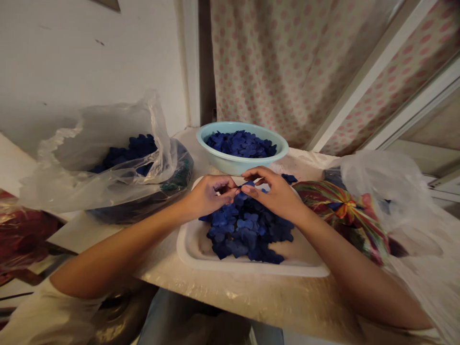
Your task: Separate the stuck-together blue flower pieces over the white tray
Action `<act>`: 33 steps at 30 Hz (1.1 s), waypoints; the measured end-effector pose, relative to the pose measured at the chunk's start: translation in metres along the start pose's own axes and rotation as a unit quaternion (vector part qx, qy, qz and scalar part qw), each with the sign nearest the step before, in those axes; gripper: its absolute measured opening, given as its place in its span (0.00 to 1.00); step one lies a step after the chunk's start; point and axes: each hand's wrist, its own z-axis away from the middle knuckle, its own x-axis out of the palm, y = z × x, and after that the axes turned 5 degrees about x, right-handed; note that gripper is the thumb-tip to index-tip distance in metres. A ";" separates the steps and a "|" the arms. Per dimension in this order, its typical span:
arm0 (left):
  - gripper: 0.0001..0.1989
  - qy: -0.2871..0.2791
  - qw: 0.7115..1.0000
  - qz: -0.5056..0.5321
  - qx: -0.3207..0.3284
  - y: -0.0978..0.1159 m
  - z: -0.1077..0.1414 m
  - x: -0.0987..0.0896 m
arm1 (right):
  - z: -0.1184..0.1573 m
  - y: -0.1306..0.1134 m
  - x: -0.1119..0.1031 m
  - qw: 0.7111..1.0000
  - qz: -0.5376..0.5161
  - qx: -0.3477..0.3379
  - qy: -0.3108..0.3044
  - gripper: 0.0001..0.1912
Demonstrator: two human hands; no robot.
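Head view: left hand (211, 195), right hand (275, 194) meet over white rectangular plastic tray (183, 249); fingers (257, 173) narrow beside small dark-blue petal-shaped cutout (248, 183) at tray's 12 o'clock; grip unclear.

No words, labels, brands, numbers or signs can be read anywhere in this view.
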 end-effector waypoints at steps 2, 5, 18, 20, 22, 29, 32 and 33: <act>0.12 0.001 1.000 0.017 -0.018 0.003 0.000 0.000 | 0.000 0.000 0.000 1.000 -0.001 -0.008 0.001 0.13; 0.11 0.003 0.999 0.034 -0.033 0.004 -0.001 0.001 | -0.001 -0.001 -0.001 1.000 0.006 -0.022 -0.013 0.10; 0.15 0.031 0.998 0.042 -0.020 -0.002 -0.002 0.002 | 0.000 -0.002 -0.002 0.999 -0.016 -0.028 0.023 0.06; 0.15 0.038 0.998 0.047 -0.016 -0.003 -0.003 0.002 | -0.001 -0.001 -0.002 0.999 -0.009 -0.045 0.016 0.05; 0.15 0.038 0.998 0.052 -0.011 -0.004 -0.003 0.002 | -0.001 -0.001 -0.002 0.999 -0.014 -0.050 0.002 0.06; 0.12 0.010 0.998 0.021 0.060 -0.004 -0.001 -0.005 | -0.001 -0.004 -0.005 0.999 -0.022 -0.033 -0.035 0.08; 0.14 -0.013 0.996 0.022 0.083 -0.003 0.001 -0.009 | 0.000 -0.008 -0.006 0.998 0.007 -0.030 -0.046 0.11; 0.14 -0.018 0.996 0.017 0.086 -0.003 0.001 -0.009 | 0.001 -0.009 -0.006 0.998 0.014 -0.029 -0.048 0.11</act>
